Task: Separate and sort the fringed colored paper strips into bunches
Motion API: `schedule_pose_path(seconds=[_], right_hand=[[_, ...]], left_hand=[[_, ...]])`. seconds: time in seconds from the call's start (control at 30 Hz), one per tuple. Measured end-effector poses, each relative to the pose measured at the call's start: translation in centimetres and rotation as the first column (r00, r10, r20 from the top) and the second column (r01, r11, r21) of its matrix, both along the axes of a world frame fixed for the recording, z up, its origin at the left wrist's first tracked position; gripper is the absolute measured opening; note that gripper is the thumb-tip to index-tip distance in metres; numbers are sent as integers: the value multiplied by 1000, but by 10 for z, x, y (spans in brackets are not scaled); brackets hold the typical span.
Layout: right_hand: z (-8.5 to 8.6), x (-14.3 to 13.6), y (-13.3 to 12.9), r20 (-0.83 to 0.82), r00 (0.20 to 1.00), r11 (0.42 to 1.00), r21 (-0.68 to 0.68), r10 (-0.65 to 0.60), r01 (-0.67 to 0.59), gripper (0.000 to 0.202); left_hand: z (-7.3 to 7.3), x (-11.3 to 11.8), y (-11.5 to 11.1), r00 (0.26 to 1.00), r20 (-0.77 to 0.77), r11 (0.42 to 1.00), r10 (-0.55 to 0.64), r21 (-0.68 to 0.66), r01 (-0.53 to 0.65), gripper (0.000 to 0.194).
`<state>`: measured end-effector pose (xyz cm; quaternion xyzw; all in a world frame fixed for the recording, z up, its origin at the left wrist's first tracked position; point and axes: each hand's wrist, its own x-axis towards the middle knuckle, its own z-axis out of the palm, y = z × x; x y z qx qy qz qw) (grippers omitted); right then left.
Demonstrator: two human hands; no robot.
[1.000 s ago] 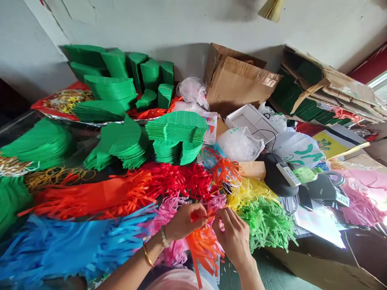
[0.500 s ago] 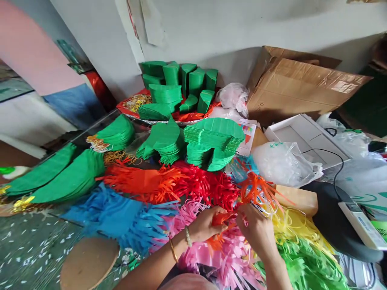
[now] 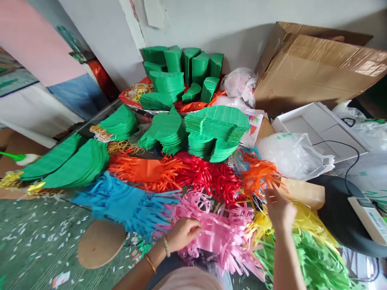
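Note:
My left hand, with a bead bracelet and a gold bangle at its wrist, hovers over a pile of pink fringed paper. Its fingers are curled in, and nothing shows between them. My right hand is at the orange fringed paper to the right, a little blurred, fingertips closed on the lower strips. Beneath that hand lies yellow fringed paper, with light green fringed paper nearer to me. Red fringed paper and blue fringed paper lie to the left.
Stacks of green cut paper stand behind the fringed piles. At the back right are a cardboard box, a white box and a clear plastic bag. A round brown stool stands at the lower left.
My hands have parted; the orange paper that was between them is gone from my left hand. My right hand has moved right to the orange pile, and my left hand has drawn back left.

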<state>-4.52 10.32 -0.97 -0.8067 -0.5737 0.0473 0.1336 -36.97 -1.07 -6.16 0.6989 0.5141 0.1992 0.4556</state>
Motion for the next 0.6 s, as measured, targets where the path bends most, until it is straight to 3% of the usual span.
schedule_pose_path(seconds=[0.03,0.07,0.1,0.13,0.23,0.3,0.37,0.47,0.6], right_hand=[[-12,-23,-24,-195,950,965,-47,245,-259,17],[-25,-44,-49,-367,819,867,-62,441,-495,19],[-37,-64,-72,-467,703,771,-69,535,-633,22],[-49,-80,-93,-482,683,750,-77,549,-657,23],[-77,-106,-138,-425,760,818,-72,492,-570,29],[-90,-110,-153,-376,824,879,-48,424,-474,39],[-100,-110,-159,-351,864,919,-23,362,-394,52],[-111,-108,-158,-357,883,945,3,306,-326,67],[-120,-106,-150,-385,884,961,33,265,-273,78]], left_hand=[[-6,12,-8,997,-10,996,-81,39,81,18],[-14,24,-15,990,-18,987,-141,76,142,19],[-22,34,-20,984,-38,978,-173,108,176,24],[-31,42,-25,980,-75,973,-182,131,191,30],[-56,47,-34,936,-324,948,-136,231,218,47],[-69,37,-35,879,-477,931,-18,314,189,54],[-75,20,-32,838,-527,917,141,389,90,59],[-73,-15,-21,793,-522,882,316,470,-42,64],[-55,-75,2,722,-523,858,453,476,-194,64]])
